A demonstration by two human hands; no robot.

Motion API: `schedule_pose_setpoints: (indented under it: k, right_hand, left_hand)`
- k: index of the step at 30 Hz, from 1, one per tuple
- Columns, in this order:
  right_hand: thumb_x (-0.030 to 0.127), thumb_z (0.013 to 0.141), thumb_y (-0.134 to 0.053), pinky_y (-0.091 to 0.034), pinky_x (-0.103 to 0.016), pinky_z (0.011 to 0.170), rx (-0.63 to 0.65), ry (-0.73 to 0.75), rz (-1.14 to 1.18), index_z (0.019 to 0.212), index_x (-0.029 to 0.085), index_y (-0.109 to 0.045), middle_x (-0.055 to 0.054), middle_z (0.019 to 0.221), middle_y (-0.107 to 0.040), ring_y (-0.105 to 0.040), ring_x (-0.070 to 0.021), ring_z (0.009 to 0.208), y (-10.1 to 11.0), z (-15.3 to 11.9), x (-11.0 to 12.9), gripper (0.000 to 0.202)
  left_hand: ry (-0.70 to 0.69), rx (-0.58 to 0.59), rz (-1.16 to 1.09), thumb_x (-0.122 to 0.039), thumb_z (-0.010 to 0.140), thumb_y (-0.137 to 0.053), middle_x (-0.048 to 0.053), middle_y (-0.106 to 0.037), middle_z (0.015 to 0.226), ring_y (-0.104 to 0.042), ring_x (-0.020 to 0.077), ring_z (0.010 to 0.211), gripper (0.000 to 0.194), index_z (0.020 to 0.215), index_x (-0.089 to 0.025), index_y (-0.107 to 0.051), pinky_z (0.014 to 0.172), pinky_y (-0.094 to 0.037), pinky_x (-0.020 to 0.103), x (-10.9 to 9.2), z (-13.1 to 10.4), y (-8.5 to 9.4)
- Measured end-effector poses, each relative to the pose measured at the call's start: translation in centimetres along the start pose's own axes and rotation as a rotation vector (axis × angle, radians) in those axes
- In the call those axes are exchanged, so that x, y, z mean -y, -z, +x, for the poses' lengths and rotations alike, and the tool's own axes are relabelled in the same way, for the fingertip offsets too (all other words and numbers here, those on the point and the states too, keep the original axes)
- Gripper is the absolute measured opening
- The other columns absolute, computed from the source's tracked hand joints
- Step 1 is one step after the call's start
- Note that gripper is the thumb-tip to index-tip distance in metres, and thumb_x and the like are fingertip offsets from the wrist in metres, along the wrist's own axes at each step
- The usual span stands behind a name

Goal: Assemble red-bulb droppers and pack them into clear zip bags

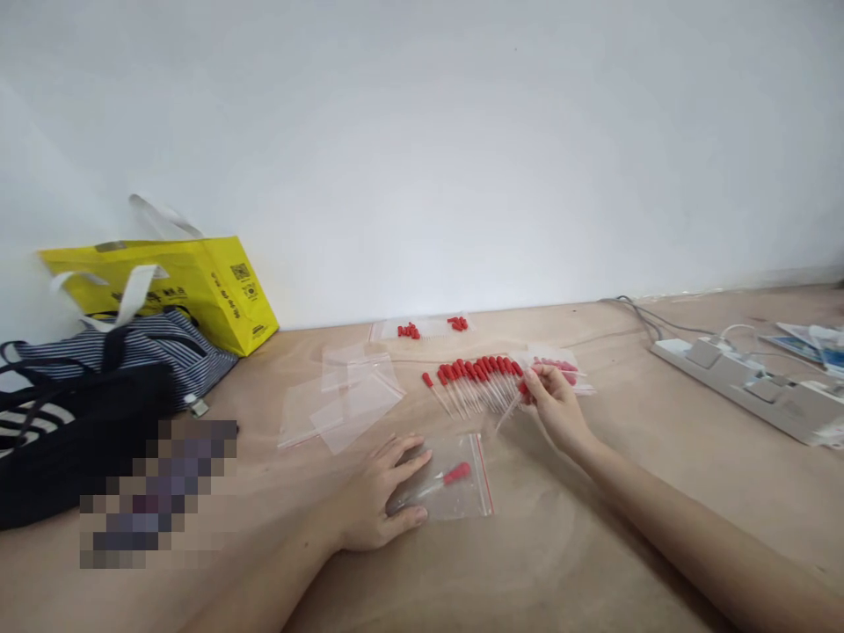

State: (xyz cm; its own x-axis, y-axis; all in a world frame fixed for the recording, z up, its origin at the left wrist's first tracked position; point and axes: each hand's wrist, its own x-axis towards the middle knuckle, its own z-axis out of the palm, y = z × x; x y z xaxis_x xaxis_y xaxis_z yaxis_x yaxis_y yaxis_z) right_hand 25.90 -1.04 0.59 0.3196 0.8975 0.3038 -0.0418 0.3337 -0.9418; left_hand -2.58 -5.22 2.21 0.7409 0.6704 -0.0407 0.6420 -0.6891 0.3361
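Note:
My left hand (386, 492) lies with its fingers spread on a clear zip bag (478, 501). Inside that bag is a dropper with a red rubber bulb (457, 473); my fingers cover part of the bag's left side. My right hand (554, 406) pinches another red-bulbed dropper (509, 411) by its bulb, the clear tube slanting down to the left. Beside it, a row of similar droppers (471, 378) lies on the table, bulbs pointing away from me. Several flat clear zip bags (360, 396) overlap to the left of the row.
Bags with red bulbs (409, 331) lie near the wall, and more (560, 365) sit behind my right hand. A white power strip (745, 387) with cables stands at right. A yellow bag (243, 299), a striped bag (191, 352) and a black bag (85, 440) fill the left.

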Motion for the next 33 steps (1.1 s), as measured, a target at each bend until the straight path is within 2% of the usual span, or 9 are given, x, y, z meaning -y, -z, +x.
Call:
schedule_pose_setpoints:
  k: [3, 7, 11, 14, 19, 22, 25, 29, 33]
  right_hand:
    - [0.052, 0.066, -0.06, -0.037, -0.021, 0.049, -0.01, -0.145, 0.07, 0.075, 0.02, -0.046, 0.005, 0.061, -0.054, -0.047, -0.0074, 0.048, -0.1, -2.1, -0.1, 0.036]
    - [0.05, 0.062, -0.064, -0.039, -0.021, 0.051, 0.025, -0.304, 0.152, 0.073, 0.019, -0.047, 0.004, 0.062, -0.055, -0.05, -0.008, 0.05, -0.9, -3.7, -0.1, 0.037]
    - [0.049, 0.062, -0.065, -0.041, -0.023, 0.055, 0.154, -0.384, 0.179, 0.074, 0.019, -0.049, 0.003, 0.063, -0.058, -0.054, -0.0098, 0.054, -1.2, -4.7, -0.2, 0.036]
    - [0.046, 0.062, -0.066, -0.043, -0.025, 0.06, 0.354, -0.323, 0.063, 0.073, 0.019, -0.054, 0.001, 0.066, -0.06, -0.055, -0.0117, 0.06, -1.2, -5.3, -0.3, 0.032]
    - [0.041, 0.072, -0.059, -0.042, -0.029, 0.068, 0.628, -0.058, -0.288, 0.077, 0.021, -0.065, -0.003, 0.076, -0.061, -0.054, -0.016, 0.072, -1.2, -5.4, -0.1, 0.021]
    - [0.034, 0.078, -0.052, -0.042, -0.029, 0.069, 0.775, 0.056, -0.395, 0.079, 0.024, -0.068, -0.003, 0.077, -0.059, -0.053, -0.0158, 0.075, -1.3, -5.5, 0.4, 0.019]
    - [0.031, 0.078, -0.052, -0.042, -0.026, 0.065, 0.834, 0.085, -0.439, 0.076, 0.024, -0.069, -0.002, 0.073, -0.056, -0.052, -0.0136, 0.069, -1.7, -5.8, 0.5, 0.018]
    - [0.028, 0.071, -0.059, -0.038, -0.021, 0.053, 0.738, 0.043, -0.527, 0.06, 0.018, -0.063, 0.0, 0.064, -0.055, -0.05, -0.0105, 0.057, -2.0, -5.5, 0.1, 0.015]
    - [0.022, 0.068, -0.058, -0.037, -0.02, 0.049, 0.886, -0.053, -0.584, 0.058, 0.017, -0.06, 0.002, 0.055, -0.057, -0.05, -0.0101, 0.051, -2.1, -2.5, 0.8, 0.011]
  left_hand:
    - [0.006, -0.001, 0.002, -0.044, 0.077, -0.049, 0.012, -0.027, 0.137, -0.023, 0.0299, 0.126, 0.061, 0.13, -0.02, -0.033, 0.101, -0.022, 0.051, -0.1, 0.0, 0.1]
    - [0.019, -0.03, -0.001, -0.043, 0.076, -0.051, 0.011, -0.027, 0.138, -0.025, 0.0299, 0.125, 0.06, 0.129, -0.023, -0.034, 0.1, -0.024, 0.05, -0.1, 0.0, -0.1]
    - [0.029, -0.074, 0.002, -0.044, 0.077, -0.05, 0.01, -0.027, 0.138, -0.025, 0.0303, 0.125, 0.059, 0.129, -0.024, -0.033, 0.1, -0.025, 0.05, 0.2, 0.0, -0.6]
    - [0.034, -0.076, 0.01, -0.046, 0.077, -0.049, 0.011, -0.028, 0.138, -0.025, 0.0308, 0.125, 0.059, 0.129, -0.024, -0.034, 0.1, -0.024, 0.051, 0.3, 0.0, -0.8]
    - [0.026, -0.085, 0.002, -0.046, 0.077, -0.049, 0.01, -0.028, 0.137, -0.025, 0.0309, 0.124, 0.058, 0.129, -0.025, -0.034, 0.1, -0.023, 0.051, 0.3, 0.1, -0.7]
    - [0.02, -0.08, 0.005, -0.047, 0.078, -0.047, 0.01, -0.027, 0.138, -0.025, 0.0313, 0.124, 0.058, 0.129, -0.024, -0.034, 0.1, -0.023, 0.052, 0.4, 0.1, -0.8]
    - [0.008, -0.088, 0.005, -0.049, 0.078, -0.046, 0.009, -0.026, 0.138, -0.025, 0.0312, 0.124, 0.059, 0.13, -0.025, -0.032, 0.1, -0.025, 0.051, 0.8, 0.1, -1.1]
    - [0.01, -0.089, 0.013, -0.048, 0.078, -0.046, 0.009, -0.026, 0.138, -0.025, 0.0308, 0.125, 0.059, 0.13, -0.025, -0.031, 0.1, -0.025, 0.05, 0.9, 0.1, -1.2]
    - [0.02, -0.073, 0.031, -0.046, 0.078, -0.047, 0.01, -0.027, 0.138, -0.025, 0.0302, 0.124, 0.058, 0.13, -0.023, -0.033, 0.1, -0.024, 0.05, 0.5, 0.1, -0.8]
